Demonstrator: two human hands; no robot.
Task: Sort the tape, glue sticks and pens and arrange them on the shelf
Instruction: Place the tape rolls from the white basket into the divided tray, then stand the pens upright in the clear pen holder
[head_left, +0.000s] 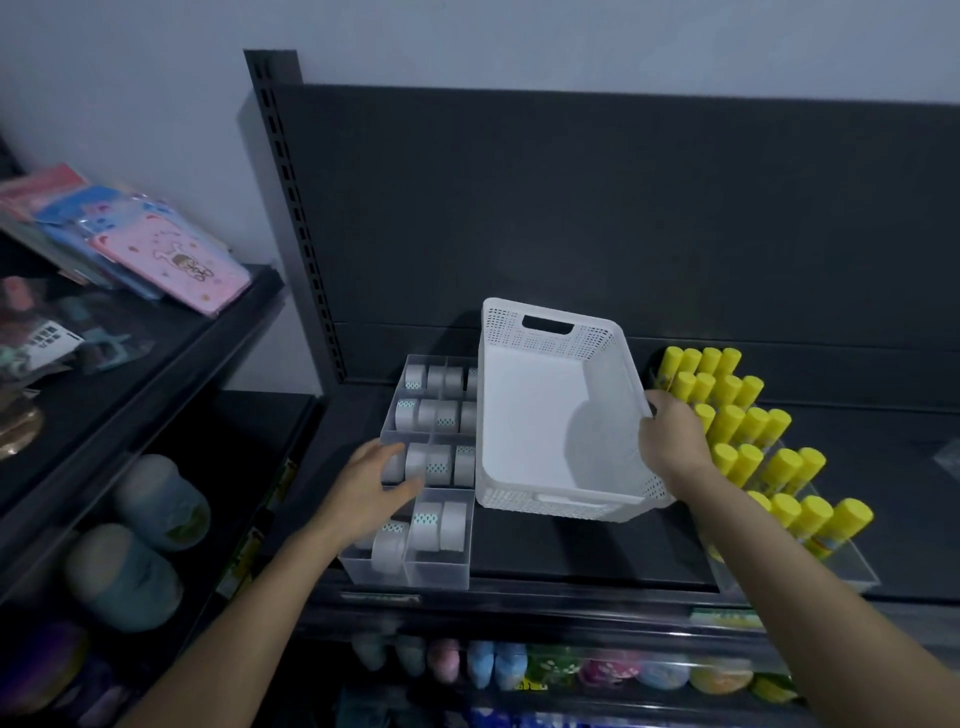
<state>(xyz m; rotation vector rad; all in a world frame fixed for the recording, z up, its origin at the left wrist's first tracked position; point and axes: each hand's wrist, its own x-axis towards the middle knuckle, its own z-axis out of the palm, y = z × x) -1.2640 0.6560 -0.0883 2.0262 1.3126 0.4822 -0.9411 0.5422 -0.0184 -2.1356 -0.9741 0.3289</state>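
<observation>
A white perforated basket (558, 332) stands empty on the dark shelf (582, 551), tilted up toward its far end. My right hand (672, 441) grips its right rim. To its left a clear divided organizer (410, 571) holds several white tape rolls (431, 525) in its compartments. My left hand (371, 488) rests over the organizer's left side with fingers spread, holding nothing. Right of the basket, several yellow glue sticks (748, 431) stand upright in a clear tiered rack (810, 571). No pens are visible.
A dark back panel (571, 218) rises behind the shelf. A side shelf at left carries pink and blue packets (171, 254) and, lower down, blurry jars (156, 499). Colourful items (519, 670) line the shelf below.
</observation>
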